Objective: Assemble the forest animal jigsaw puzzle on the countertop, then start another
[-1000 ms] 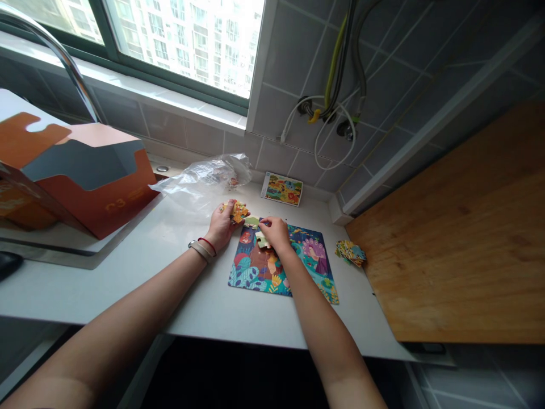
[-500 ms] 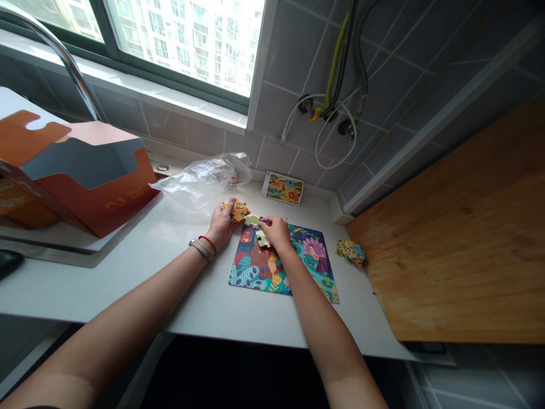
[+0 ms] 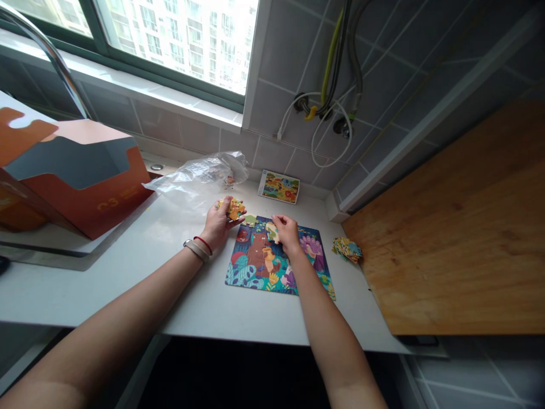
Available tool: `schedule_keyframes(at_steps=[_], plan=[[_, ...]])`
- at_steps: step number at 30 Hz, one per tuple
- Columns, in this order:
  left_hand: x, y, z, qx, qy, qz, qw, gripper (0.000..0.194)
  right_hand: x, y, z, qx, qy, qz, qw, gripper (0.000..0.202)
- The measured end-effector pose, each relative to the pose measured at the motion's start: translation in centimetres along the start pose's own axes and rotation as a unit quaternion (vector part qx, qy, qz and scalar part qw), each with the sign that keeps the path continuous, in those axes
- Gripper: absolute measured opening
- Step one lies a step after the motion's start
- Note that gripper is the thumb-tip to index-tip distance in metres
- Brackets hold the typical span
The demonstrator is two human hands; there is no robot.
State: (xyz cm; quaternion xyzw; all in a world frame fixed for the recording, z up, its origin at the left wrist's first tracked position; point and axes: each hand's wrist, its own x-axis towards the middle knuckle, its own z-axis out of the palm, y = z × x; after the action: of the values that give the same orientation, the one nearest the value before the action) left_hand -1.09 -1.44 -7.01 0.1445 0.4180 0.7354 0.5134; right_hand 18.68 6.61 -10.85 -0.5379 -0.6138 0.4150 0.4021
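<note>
A colourful puzzle lies flat on the white counter. My left hand, left of the puzzle's top corner, holds a small stack of orange and yellow puzzle pieces. A pale green piece lies at the puzzle's top left edge. My right hand is over the upper middle of the puzzle, its fingers pinched together. Beside those fingers is a light-coloured piece; whether they grip it is hard to tell.
A pile of pieces lies right of the puzzle, near a wooden board. Behind stand a picture card and a clear plastic bag. An orange box is at the left, with a metal faucet behind it.
My right hand has moved right across the puzzle's upper part, and the light piece near it has shifted right and turned. My left hand still holds its stack. The view has shifted slightly.
</note>
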Motion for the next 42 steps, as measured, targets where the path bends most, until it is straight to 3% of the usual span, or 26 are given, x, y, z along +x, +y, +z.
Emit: schedule_keyframes(at_steps=[4, 10, 15, 22, 33, 37, 42], plan=[[-0.9, 0.1, 0.4, 0.01, -0.029, -0.008, 1.0, 0.033, -1.3, -0.1, -1.9, 0.049, -0.014, 0.017, 0.999, 0.049], [-1.9, 0.0, 0.8, 0.016, -0.071, -0.025, 0.997, 0.034, -4.5, -0.1, -6.4, 0.15, -0.061, 0.063, 0.985, 0.053], [-2.8, -0.6, 1.0, 0.034, -0.114, -0.075, 0.99, 0.035, -5.9, 0.0, -8.8, 0.215, -0.052, 0.063, 0.973, 0.054], [-4.7, -1.4, 1.7, 0.083, -0.159, -0.153, 0.972, 0.036, -6.5, -0.6, -8.6, 0.278, -0.055, 0.087, 0.955, 0.05], [-6.6, -3.3, 1.8, 0.185, -0.237, -0.148, 0.942, 0.05, -7.5, -1.6, -9.0, 0.33, -0.14, 0.061, 0.932, 0.041], [-8.6, -4.4, 2.2, 0.188, -0.258, -0.217, 0.923, 0.05, -7.6, -1.7, -9.1, 0.312, -0.186, 0.074, 0.929, 0.041], [-10.0, -5.0, 2.6, 0.167, -0.252, -0.198, 0.932, 0.051, -7.7, -1.6, -9.1, 0.302, -0.215, 0.079, 0.925, 0.044]])
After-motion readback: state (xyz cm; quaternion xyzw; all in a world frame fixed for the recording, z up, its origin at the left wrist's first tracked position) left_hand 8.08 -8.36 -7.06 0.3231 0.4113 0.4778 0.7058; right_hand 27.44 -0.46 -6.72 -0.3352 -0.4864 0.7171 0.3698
